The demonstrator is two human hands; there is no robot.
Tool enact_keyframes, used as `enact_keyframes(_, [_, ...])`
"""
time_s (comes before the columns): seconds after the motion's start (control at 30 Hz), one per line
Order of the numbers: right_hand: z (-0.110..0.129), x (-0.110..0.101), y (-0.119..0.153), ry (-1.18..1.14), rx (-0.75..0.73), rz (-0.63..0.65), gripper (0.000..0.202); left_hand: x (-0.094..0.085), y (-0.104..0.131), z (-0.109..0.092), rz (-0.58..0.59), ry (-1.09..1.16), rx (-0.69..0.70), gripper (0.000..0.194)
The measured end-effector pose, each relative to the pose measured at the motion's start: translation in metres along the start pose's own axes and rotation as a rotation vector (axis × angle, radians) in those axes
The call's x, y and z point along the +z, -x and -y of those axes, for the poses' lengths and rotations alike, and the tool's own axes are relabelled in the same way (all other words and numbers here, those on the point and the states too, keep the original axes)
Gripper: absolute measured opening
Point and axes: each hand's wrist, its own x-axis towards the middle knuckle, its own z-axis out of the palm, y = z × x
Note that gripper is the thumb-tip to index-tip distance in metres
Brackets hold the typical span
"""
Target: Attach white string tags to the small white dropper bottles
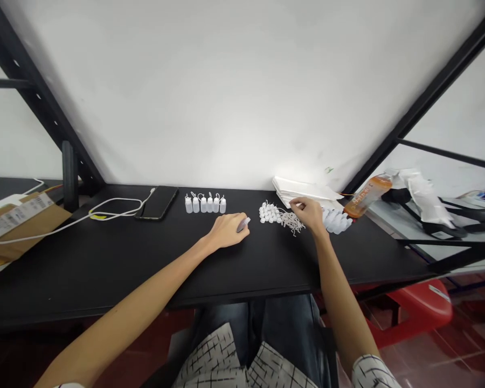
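Note:
My left hand (227,231) is closed around a small white squeeze bottle (243,224), whose top end sticks out past the fingers. My right hand (309,215) hovers at a heap of thin white strips (293,222), thumb and fingertips pinched together; whatever is between them is too small to make out. Left of the strips lies a pile of small white caps (269,213). Several small white bottles (336,221) lie beyond my right wrist, partly hidden by it. Behind my left hand, more small bottles with looped cap straps stand in a row (203,205).
A stack of white sheets (303,188) lies against the wall behind my right hand, with an orange-labelled bottle (367,196) beside it. A phone (157,203) with a white cable (117,200) rests at left, near a cardboard box (28,226). Black shelf posts flank the black table (137,264).

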Motion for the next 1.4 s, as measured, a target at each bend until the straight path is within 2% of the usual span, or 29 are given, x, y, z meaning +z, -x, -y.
enact_keyframes(0.17, [0.003, -0.003, 0.005, 0.131, -0.051, 0.153, 0.018, 0.001, 0.001, -0.001, 0.032, -0.017, 0.007, 0.017])
enact_keyframes(0.33, [-0.003, -0.009, 0.005, 0.064, -0.038, 0.281, 0.016, -0.001, 0.0, -0.001, 0.038, -0.008, -0.007, 0.018])
enact_keyframes(0.63, [-0.011, -0.009, 0.005, 0.111, -0.102, 0.366, 0.012, 0.0, 0.001, -0.004, 0.055, -0.011, 0.047, 0.02])
enact_keyframes(0.9, [-0.008, -0.009, 0.007, 0.141, -0.069, 0.34, 0.013, 0.002, 0.0, -0.002, 0.061, -0.021, 0.054, 0.021])
enact_keyframes(1.1, [-0.009, -0.005, 0.008, 0.126, -0.097, 0.377, 0.014, 0.002, 0.0, -0.002, 0.064, -0.03, 0.064, 0.021])
enact_keyframes(1.4, [-0.01, -0.006, 0.008, 0.042, -0.025, 0.229, 0.019, 0.002, 0.0, -0.002, 0.072, -0.04, 0.076, 0.021])
